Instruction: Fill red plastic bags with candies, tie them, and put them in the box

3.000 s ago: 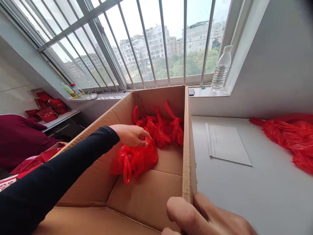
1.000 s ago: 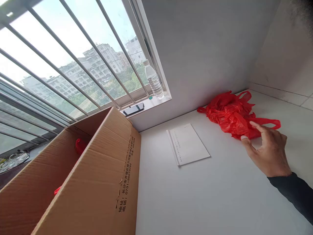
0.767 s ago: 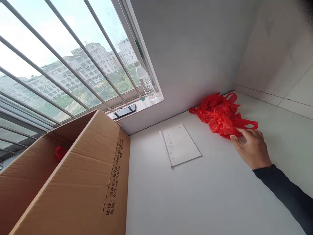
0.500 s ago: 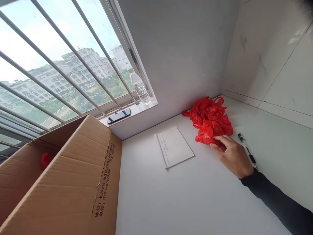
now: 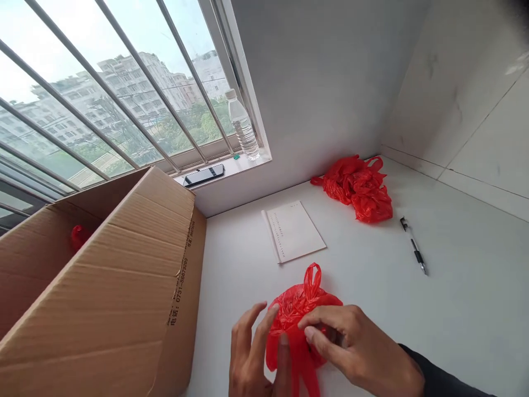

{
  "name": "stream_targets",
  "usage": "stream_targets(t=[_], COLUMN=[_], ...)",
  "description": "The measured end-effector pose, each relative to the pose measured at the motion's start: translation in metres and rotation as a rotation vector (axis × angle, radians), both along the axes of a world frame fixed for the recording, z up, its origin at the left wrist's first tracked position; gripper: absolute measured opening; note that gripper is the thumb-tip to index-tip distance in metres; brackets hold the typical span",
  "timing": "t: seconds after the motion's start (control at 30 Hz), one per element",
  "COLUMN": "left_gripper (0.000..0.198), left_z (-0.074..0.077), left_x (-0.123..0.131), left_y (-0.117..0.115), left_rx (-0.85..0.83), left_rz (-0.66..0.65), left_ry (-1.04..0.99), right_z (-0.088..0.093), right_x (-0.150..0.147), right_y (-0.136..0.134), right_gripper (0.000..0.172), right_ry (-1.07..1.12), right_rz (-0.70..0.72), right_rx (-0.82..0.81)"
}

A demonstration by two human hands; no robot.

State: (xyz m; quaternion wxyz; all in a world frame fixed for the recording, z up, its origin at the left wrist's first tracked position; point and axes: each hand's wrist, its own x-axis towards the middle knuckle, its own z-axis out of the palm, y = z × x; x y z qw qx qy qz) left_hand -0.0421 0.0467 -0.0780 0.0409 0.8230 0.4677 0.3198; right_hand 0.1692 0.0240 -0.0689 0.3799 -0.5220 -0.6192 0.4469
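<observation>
The big box on the left holds something red already. A red heap sits untouched far right. Near, I think the red bag is half tied: the right hand pinches it, the left hand spreads its fingers.

1. A red plastic bag, thin, glossy, wrinkled and partly see-through, bunched into a rounded shape; its contents cannot be made out.
2. It sits on the near part of a white worktop.
3. One looped handle points up at its far side; flattened red strips trail toward the viewer.
</observation>
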Motion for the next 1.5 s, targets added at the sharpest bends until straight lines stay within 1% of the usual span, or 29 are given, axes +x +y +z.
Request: stream_targets(t=[0.07,0.13,0.2,0.3,0.4,0.47,0.53,0.57,0.67,0.7,0.73,0.77,0.87,0.9,0.97,1.0,1.03,1.13,1.17,1.2,1.23,1.27,1.33,1.37,1.4,1.43,1.5], left_gripper=[0.043,0.042,0.039,0.034,0.019,0.010,0.016,0.018,0.018,0.018,0.020,0.022,0.038,0.035,0.020,0.014,0.013,0.023,0.027,0.030,0.031,0.032,0.033,0.034,0.034,0.030,0.024], left_z=[-0.011,-0.016,-0.015,-0.010,-0.006,-0.004,-0.002,-0.001,0.000,-0.001,-0.002,-0.004,-0.008,-0.008,-0.006,-0.004,-0.001,0.009,0.011,0.014,0.016,0.017,0.021,0.022,0.025,0.027,0.033], left_x=[0.014,0.021,0.020,0.013,0.007,0.003,-0.003,-0.006,-0.010,-0.009,-0.006,-0.003,0.007,0.009,0.008,0.006,0.002,-0.008,-0.010,-0.011,-0.011,-0.010,-0.006,-0.003,0.000,0.002,0.004], left_y=[0.002,0.005,0.008,0.012,0.015,0.016,0.016,0.015,0.010,0.008,0.005,0.003,-0.001,-0.001,0.000,0.000,0.001,0.002,0.003,0.004,0.005,0.007,0.011,0.014,0.016,0.018,0.023], left_rx=[-0.083,-0.133,-0.154,-0.157,-0.150,-0.155,-0.185,-0.217,-0.343,-0.361,-0.362,-0.346,-0.273,-0.260,-0.260,-0.279,-0.311,-0.448,-0.497,-0.538,-0.566,-0.578,-0.564,-0.546,-0.528,-0.511,-0.499], left_rz=[-0.051,-0.095,-0.121,-0.180,-0.218,-0.208,-0.155,-0.100,0.122,0.168,0.181,0.166,0.062,0.031,0.007,0.028,0.080,0.316,0.358,0.362,0.338,0.295,0.194,0.151,0.115,0.088,0.074], left_ry=[0.007,0.050,0.098,0.177,0.203,0.166,0.096,0.043,-0.158,-0.217,-0.254,-0.267,-0.187,-0.144,-0.105,-0.126,-0.173,-0.386,-0.444,-0.482,-0.499,-0.494,-0.412,-0.349,-0.287,-0.235,-0.205], right_z=[-0.001,-0.007,-0.015,-0.025,-0.029,-0.028,-0.028,-0.027,-0.026,-0.025,-0.023,-0.022,-0.017,-0.016,-0.015,-0.016,-0.016,-0.015,-0.013,-0.012,-0.010,-0.008,-0.003,0.001,0.005,0.010,0.022], right_x=[0.014,0.026,0.032,0.030,0.024,0.025,0.030,0.034,0.044,0.045,0.045,0.044,0.035,0.033,0.030,0.032,0.034,0.044,0.047,0.049,0.049,0.049,0.044,0.041,0.038,0.036,0.033], right_y=[0.005,0.010,0.012,0.013,0.014,0.015,0.016,0.017,0.018,0.018,0.018,0.018,0.020,0.021,0.022,0.022,0.022,0.022,0.022,0.023,0.025,0.027,0.034,0.039,0.044,0.050,0.060], right_gripper=[0.021,0.019,0.020,0.025,0.020,0.015,0.014,0.015,0.018,0.018,0.017,0.019,0.032,0.031,0.018,0.014,0.014,0.015,0.014,0.014,0.017,0.025,0.043,0.045,0.042,0.034,0.017], right_ry=[-0.054,-0.151,-0.221,-0.251,-0.248,-0.230,-0.210,-0.206,-0.212,-0.210,-0.205,-0.200,-0.218,-0.227,-0.220,-0.206,-0.190,-0.186,-0.197,-0.210,-0.221,-0.228,-0.233,-0.241,-0.253,-0.267,-0.299], right_rz=[-0.039,-0.061,-0.018,0.057,0.059,0.045,0.006,-0.025,-0.110,-0.120,-0.115,-0.100,-0.029,-0.005,0.024,0.023,0.011,-0.062,-0.076,-0.077,-0.065,-0.041,0.031,0.071,0.112,0.148,0.197], right_rx=[0.061,0.106,0.105,0.091,0.093,0.089,0.059,0.033,-0.030,-0.033,-0.022,-0.002,0.059,0.068,0.057,0.046,0.036,0.008,-0.008,-0.028,-0.042,-0.046,-0.002,0.039,0.079,0.106,0.124])
